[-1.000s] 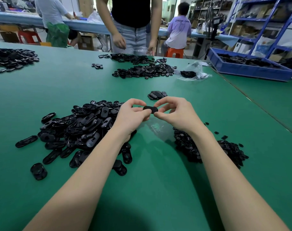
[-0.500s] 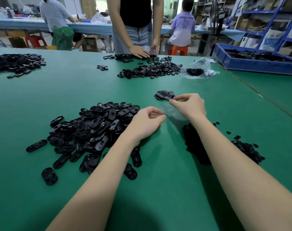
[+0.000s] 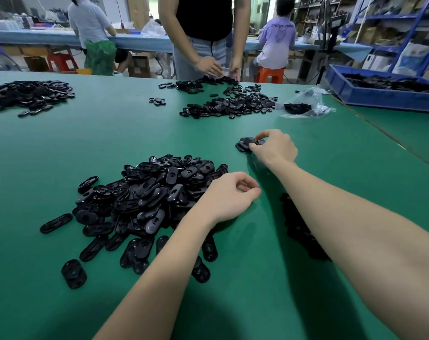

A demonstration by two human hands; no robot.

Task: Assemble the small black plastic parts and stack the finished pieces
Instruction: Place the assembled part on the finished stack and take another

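Reaching out from the joint grip of a second ago, the right hand (image 3: 274, 148) now pinches one finished black oval plastic piece (image 3: 257, 142) onto the small stack of finished pieces (image 3: 243, 144) on the green bench (image 3: 110, 133), so this cycle looks nearly closed. The left hand (image 3: 229, 196), fingers loosely curled and empty, rests beside the big heap of loose black oval shells (image 3: 144, 195). Two hands, one stack; the heap is too many to count.

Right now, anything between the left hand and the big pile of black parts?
Nothing visible. The left hand sits loosely curled and holding nothing at the right edge of the pile of black parts; the right hand is away at the small stack.
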